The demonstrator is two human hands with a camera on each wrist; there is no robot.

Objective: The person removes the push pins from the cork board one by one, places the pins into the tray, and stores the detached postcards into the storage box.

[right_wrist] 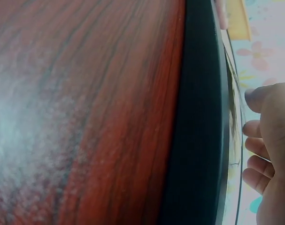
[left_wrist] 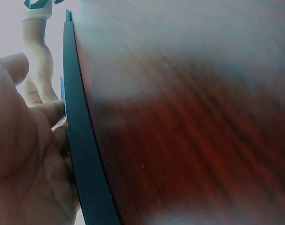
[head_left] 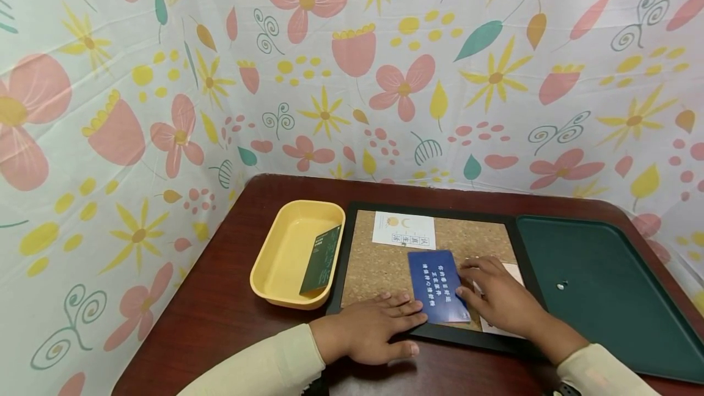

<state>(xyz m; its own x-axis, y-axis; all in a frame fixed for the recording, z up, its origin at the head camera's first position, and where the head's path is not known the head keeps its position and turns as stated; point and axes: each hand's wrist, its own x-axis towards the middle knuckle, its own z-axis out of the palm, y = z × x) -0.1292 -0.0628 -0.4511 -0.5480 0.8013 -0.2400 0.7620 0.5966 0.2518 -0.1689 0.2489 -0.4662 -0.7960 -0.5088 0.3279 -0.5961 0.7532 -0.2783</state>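
Observation:
A blue card with white writing lies on the black-framed cork board. My left hand lies flat on the board's near edge, its fingertips at the card's left side. My right hand rests on the card's right edge, fingers spread and lightly bent, covering part of a white card under it. Another white card lies at the board's far side. In the left wrist view my left hand sits against the board's black frame. The right wrist view shows my right hand's fingers beside the frame.
A yellow tray left of the board holds a dark green card leaning on its right wall. A dark green tray with one small white thing in it lies to the right. Flowered cloth walls surround the brown wooden table.

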